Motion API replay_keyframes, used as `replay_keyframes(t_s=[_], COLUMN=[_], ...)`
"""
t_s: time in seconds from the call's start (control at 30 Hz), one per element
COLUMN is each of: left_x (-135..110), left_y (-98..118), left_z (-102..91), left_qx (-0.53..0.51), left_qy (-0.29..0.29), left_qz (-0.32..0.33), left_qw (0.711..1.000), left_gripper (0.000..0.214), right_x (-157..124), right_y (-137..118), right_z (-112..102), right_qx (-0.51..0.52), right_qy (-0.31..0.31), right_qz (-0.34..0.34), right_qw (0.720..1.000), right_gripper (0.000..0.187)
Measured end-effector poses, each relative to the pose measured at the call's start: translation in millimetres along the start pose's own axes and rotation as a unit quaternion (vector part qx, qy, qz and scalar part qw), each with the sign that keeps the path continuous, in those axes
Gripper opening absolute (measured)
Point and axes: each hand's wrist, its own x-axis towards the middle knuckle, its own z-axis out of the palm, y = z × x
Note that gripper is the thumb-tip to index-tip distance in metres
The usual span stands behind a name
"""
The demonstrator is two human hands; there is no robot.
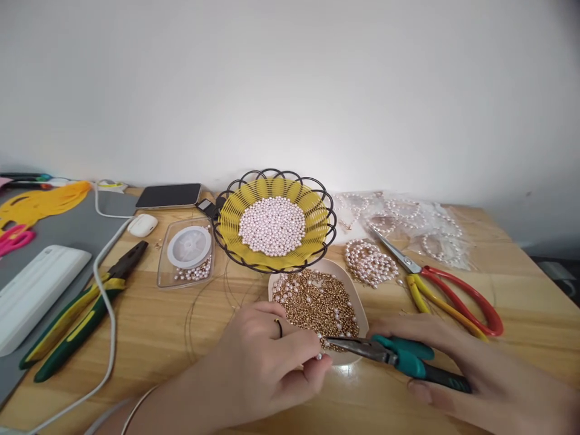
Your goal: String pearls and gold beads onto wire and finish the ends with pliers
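Note:
My left hand [272,356] is closed in a pinch on a small string of pearl beads [319,356], part of which the fingers hide. My right hand [457,362] grips needle-nose pliers [403,356] by their teal and black handles. The pliers' narrow jaws point left and meet the beads at my left fingertips; whether they clamp anything is too small to tell. Just behind both hands sits a pale square dish [360,302] holding gold beads [317,296] mixed with some pearl ones. A thin wire [188,320] loops on the table left of the dish.
A yellow basket [229,235] of pearl beads stands behind the dish. Pearl strands [370,263], scissors [410,263] and bagged bracelets [421,223] lie right. Leftward are a clear box [162,272] with a spool [189,246], green-yellow pliers [86,308], a phone [168,196] and a white cable [111,326].

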Motion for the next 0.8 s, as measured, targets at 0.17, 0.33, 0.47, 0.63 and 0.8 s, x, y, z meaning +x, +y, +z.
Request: replay_keyframes(t_s=[0.17,0.33,0.47,0.63,0.8], left_x=[0,5,5,4,5], left_y=[-1,0,1,3,3], left_z=[-1.7,-4.6,-3.8,-1.5,-1.2], left_qx=[-0.013,-0.049,-0.063,-0.081,-0.087], left_qy=[-0.036,-0.046,-0.009,0.033,0.047], left_qz=[-0.01,-0.021,-0.023,-0.036,-0.037], left_qw=[0.999,0.998,0.998,0.996,0.994], left_gripper=[0.029,0.036,0.043,0.039,0.04], right_x=[-4,8,29,39,38], right_y=[1,-13,-34,-37,-35], right_z=[-1,-1,3,7,9], right_qx=[0.041,-0.008,-0.102,-0.14,-0.168], right_qy=[-0.042,0.036,0.149,0.128,0.153], right_qz=[0.021,-0.114,-0.183,-0.194,-0.213], right_qw=[0.998,0.993,0.966,0.963,0.95], right_gripper=[0.051,0.048,0.037,0.046,0.049])
